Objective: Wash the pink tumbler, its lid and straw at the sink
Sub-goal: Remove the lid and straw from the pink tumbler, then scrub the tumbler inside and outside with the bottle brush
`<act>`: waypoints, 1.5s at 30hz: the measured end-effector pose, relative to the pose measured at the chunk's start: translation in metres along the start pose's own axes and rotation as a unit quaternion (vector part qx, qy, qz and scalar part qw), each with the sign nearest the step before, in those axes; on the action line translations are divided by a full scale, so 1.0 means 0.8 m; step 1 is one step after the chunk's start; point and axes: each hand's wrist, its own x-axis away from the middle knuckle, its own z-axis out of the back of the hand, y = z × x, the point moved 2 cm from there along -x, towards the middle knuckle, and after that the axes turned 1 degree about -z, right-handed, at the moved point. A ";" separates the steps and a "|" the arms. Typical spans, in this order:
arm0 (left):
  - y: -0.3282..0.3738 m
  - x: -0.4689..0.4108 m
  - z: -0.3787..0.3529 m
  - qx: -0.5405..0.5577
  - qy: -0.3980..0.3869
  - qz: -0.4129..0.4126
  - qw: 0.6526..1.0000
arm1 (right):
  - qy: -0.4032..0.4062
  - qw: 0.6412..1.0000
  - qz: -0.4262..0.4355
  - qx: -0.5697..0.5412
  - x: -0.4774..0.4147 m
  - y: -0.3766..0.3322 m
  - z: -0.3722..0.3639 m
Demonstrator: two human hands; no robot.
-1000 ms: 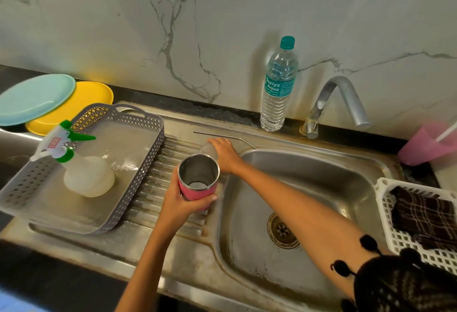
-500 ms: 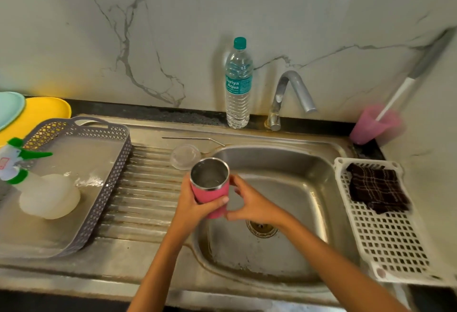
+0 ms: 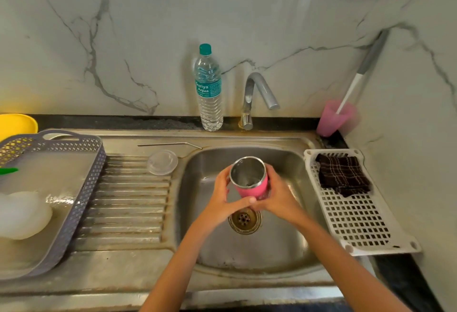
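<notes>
Left hand (image 3: 220, 201) and right hand (image 3: 282, 198) were curled round the pink tumbler (image 3: 254, 189), held upright above the sink (image 3: 272, 249) drain, clear of the basin walls. Beyond, the lid (image 3: 162, 162) and straw (image 3: 168, 144) lay near the drainboard's rear edge.

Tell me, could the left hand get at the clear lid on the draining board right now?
Probably yes, once it lets go: the left hand grips the pink tumbler along with the right hand. The clear lid lies uncovered to its left, with nothing standing between them.

tumbler (image 3: 251, 184) over sink (image 3: 247, 257), lid (image 3: 162, 162) left
</notes>
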 end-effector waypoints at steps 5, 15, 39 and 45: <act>-0.022 0.005 0.033 -0.045 0.088 0.060 0.993 | 0.044 0.969 -0.001 0.243 -0.034 0.014 0.031; -0.035 0.013 0.063 -0.073 0.140 0.114 0.981 | 0.024 0.883 0.047 0.467 -0.072 0.015 0.042; -0.029 0.005 0.038 -0.059 0.100 0.116 0.986 | 0.077 0.801 0.146 0.575 -0.078 -0.002 0.034; -0.024 0.004 0.026 -0.029 0.072 0.125 0.989 | 0.076 0.910 0.052 0.404 -0.068 0.004 0.039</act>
